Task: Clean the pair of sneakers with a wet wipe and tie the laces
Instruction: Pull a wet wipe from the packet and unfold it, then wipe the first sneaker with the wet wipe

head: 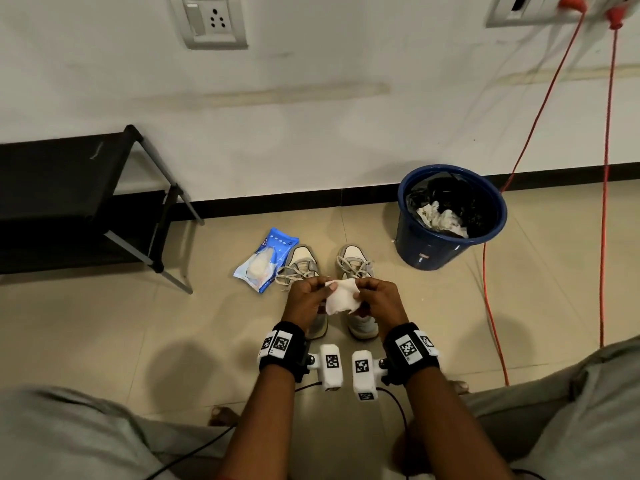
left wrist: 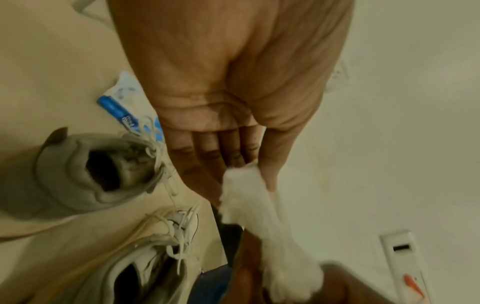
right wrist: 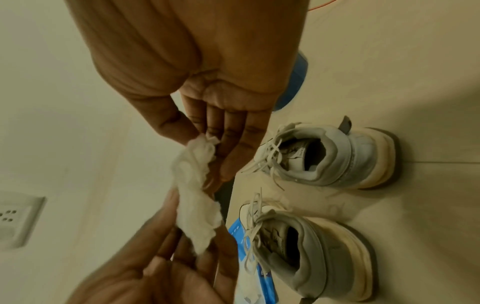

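Note:
Both hands hold a crumpled white wet wipe [head: 341,296] above the sneakers. My left hand [head: 322,289] pinches its left edge between thumb and fingers [left wrist: 267,164]. My right hand [head: 364,288] pinches the right edge with its fingertips [right wrist: 228,156]. The wipe [left wrist: 262,218] stretches between the two hands [right wrist: 194,197]. On the tiled floor below, two worn grey-white sneakers stand side by side, toes toward the wall: the left sneaker [head: 302,262] and the right sneaker [head: 354,260]. Their laces lie loose and untied [right wrist: 262,164]. My hands hide their heels.
A blue wet-wipe pack [head: 266,260] lies just left of the left sneaker. A blue bucket [head: 433,247] lined with a black bag holds used wipes at the right by the wall. A black rack [head: 69,202] stands left. Orange cables [head: 604,237] hang at the right.

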`<state>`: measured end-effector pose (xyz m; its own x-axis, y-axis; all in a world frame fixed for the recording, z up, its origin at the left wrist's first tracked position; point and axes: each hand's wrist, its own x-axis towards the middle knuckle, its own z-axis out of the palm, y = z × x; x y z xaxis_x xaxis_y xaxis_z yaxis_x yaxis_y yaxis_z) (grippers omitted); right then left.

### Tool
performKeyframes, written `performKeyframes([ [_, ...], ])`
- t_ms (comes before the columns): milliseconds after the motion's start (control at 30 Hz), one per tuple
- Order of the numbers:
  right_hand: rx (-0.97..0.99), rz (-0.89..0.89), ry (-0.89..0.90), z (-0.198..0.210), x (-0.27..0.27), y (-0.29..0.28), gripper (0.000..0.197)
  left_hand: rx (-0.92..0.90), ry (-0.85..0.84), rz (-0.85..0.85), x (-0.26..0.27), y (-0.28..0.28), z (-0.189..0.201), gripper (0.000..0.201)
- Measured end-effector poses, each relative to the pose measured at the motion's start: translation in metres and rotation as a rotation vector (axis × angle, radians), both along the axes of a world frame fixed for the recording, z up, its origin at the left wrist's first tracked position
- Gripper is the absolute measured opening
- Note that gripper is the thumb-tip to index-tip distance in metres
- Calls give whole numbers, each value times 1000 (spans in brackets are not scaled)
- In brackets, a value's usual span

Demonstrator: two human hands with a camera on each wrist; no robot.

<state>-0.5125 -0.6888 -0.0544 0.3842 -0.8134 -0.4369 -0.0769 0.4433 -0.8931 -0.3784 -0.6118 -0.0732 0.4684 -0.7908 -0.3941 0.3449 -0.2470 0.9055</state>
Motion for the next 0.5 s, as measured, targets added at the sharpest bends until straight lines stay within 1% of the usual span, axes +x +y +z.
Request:
performKeyframes([
  [67,43,-59,1,-6,-7,-4,23,9,78,23,-4,-1,-6,20],
  [133,92,-51,-29,-11,-11,-4,9,1,130,61,-8,-6,-12,24],
  [167,113,-19,-40,-13,-12,-2,12,-4,157,87,-11,-9,-13,23],
  [200,134,-2,-32,-17,-12,1,20,-1,174,109,-14,-13,-14,20],
  [233,154,-30,-18,-19,-12,2,23,11,187,131,-16,-18,-16,17],
  [300,215,-199,-29,-25,-17,-4,14,60,148,160,-19,-22,-23,15],
  [333,258,-286,-51,-27,-22,-9,10,78,95,163,-20,-21,-28,14],
  [367,290,-359,-71,-30,-28,-16,11,80,23,146,-19,-20,-36,11],
  [400,301,-410,-80,-34,-34,-23,15,71,-82,90,-19,-19,-46,11],
  [433,284,-436,-77,-36,-41,-29,18,63,-214,-8,-19,-18,-55,17],
  [500,223,-442,-46,-39,-51,-37,25,105,-508,-299,-24,-20,-71,37],
])
